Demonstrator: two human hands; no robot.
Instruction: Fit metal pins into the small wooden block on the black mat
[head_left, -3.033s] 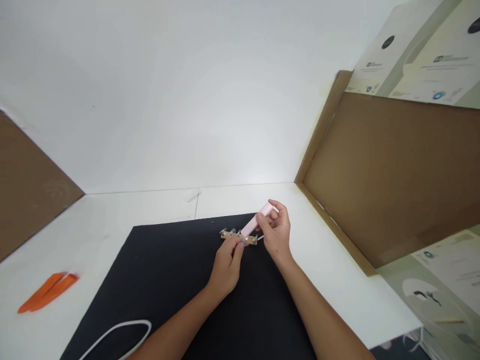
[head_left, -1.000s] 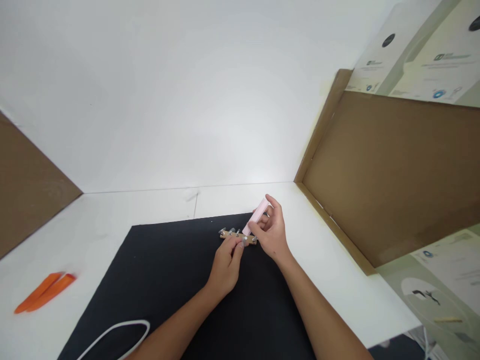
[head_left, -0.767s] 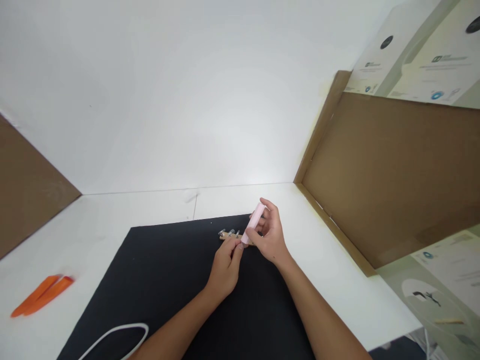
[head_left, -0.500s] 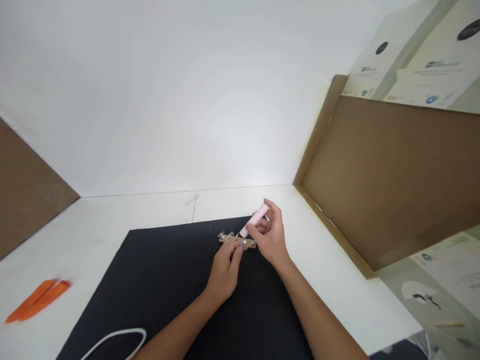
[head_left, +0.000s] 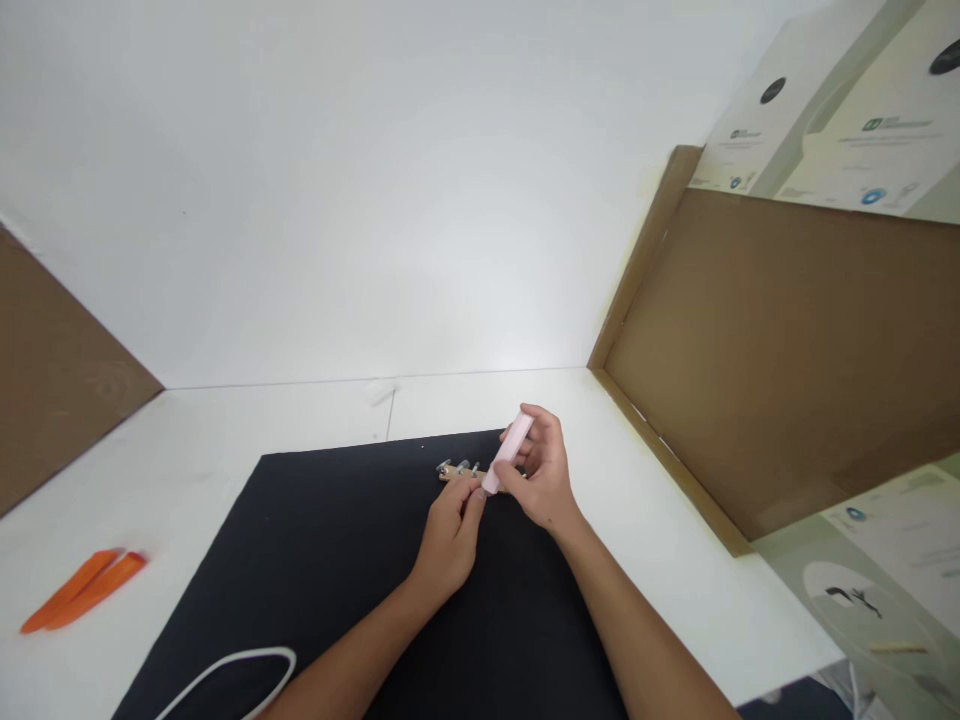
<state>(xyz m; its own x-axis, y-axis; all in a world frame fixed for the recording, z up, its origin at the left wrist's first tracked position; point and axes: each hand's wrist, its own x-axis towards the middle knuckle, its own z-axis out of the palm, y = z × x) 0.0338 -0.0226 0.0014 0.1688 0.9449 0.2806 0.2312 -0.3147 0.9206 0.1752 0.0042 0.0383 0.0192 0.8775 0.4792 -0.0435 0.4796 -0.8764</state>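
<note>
My left hand (head_left: 448,540) pinches a narrow wooden strip (head_left: 455,473) fitted with several small metal screw-like pegs, and its fingers hide the strip's right part. My right hand (head_left: 544,472) is shut on a pale pink bar (head_left: 511,449), which tilts up and to the right. The bar's lower end sits at the strip, right by my left fingertips. Both hands hover over a black mat (head_left: 225,590).
An orange pair of flat plastic strips (head_left: 82,592) lies on the white table (head_left: 300,410) at the left. A white cable loop (head_left: 232,675) rests on the mat's near edge. Cardboard panels (head_left: 780,360) rise at the right, with printed sheets (head_left: 847,130) above.
The pink bar has swung from a low slant to a steeper one, its lower end coming back over the strip. My right hand has shifted slightly left. The view has tilted a little.
</note>
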